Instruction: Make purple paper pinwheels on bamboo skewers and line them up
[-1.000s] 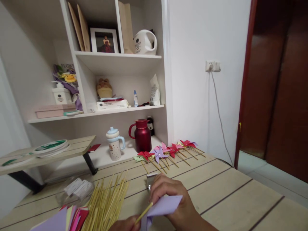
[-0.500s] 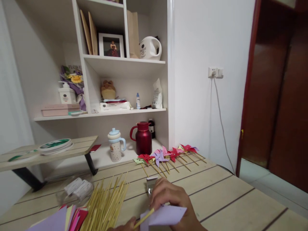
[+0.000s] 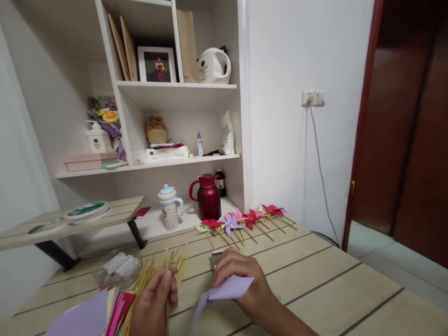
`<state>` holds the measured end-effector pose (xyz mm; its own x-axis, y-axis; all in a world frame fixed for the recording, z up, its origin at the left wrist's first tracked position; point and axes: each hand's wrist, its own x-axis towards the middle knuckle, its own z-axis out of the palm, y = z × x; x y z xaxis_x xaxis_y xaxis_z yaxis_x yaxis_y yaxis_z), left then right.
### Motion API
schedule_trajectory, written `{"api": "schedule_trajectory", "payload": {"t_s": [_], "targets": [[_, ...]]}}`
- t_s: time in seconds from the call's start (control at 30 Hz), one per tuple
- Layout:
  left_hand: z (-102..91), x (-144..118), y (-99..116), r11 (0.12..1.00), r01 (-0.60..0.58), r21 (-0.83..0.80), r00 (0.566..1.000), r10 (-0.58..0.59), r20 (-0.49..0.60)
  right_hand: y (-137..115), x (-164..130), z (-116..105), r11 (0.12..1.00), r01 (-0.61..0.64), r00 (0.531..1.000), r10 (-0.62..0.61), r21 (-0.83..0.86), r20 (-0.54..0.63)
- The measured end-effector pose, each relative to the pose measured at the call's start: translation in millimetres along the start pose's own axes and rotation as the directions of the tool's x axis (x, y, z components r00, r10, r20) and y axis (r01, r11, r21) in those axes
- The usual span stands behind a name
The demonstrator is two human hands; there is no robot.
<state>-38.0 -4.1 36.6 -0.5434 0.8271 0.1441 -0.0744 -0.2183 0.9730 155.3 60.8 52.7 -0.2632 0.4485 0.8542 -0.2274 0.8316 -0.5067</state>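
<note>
Over the bundle of sticks (image 3: 151, 271), our left hand (image 3: 154, 301) curls; we cannot tell whether it grips one. Our right hand (image 3: 241, 269) pinches folded purple paper (image 3: 229, 289) under its fingers, best held lightly to spare the folds.

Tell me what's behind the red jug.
A dark bottle shows behind the red jug, at its right. The jug covers part of the bottle; anything else directly behind the jug is hidden.

White shelving (image 3: 178, 97) adjoins a pale wall (image 3: 276, 154) with a socket (image 3: 308, 95).
</note>
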Motion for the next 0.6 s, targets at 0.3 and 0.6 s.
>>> {"api": "schedule_trajectory", "payload": {"t_s": [0.3,0.6], "targets": [[41.3,-5,-11,0.972,0.178,-0.155,0.958,-0.135,0.253,14,2,-4,0.997,-0.076,0.997,0.076,-0.019,0.009],[45.0,-9,-35,0.943,0.277,-0.185,0.928,-0.212,0.307,17,0,-7,0.997,-0.069,0.997,0.07,-0.025,0.033]]}}
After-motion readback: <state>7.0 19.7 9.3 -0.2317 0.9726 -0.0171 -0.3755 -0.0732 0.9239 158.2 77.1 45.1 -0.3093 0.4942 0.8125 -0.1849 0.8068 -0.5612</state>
